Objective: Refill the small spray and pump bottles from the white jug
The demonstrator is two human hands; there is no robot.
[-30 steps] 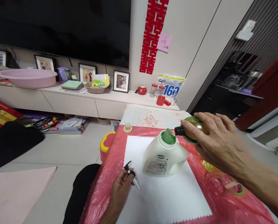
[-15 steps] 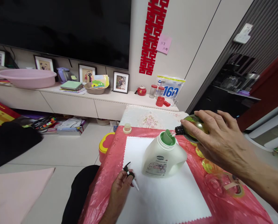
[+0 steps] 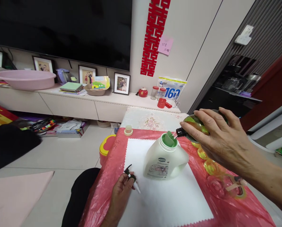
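My right hand (image 3: pixel 221 135) is wrapped round a dark green bottle (image 3: pixel 194 126), tilted on its side with its black neck pointing left. Clear liquid runs from that neck into the green spout of a pale detergent jug (image 3: pixel 166 157), which stands upright on a white mat (image 3: pixel 155 195). Low on the left, my left hand (image 3: pixel 122 189) pinches a black pump head (image 3: pixel 131 177) with a white lower end, held over the mat's left side. A pale cap (image 3: pixel 128 130) sits at the table's far left corner.
Red plastic sheeting (image 3: pixel 103 192) covers the table. Along its right side lie yellow and pink clear plastic pieces (image 3: pixel 210 167). A yellow and red stool (image 3: pixel 106 146) stands left of the table. Behind it, a low cabinet (image 3: pixel 70 104) bears jars, photo frames and a pink basin (image 3: pixel 25 78).
The bottle in my right hand is tipped slightly further as liquid keeps flowing into the jug. My left hand holds the pump head almost still. The view has shifted slightly.
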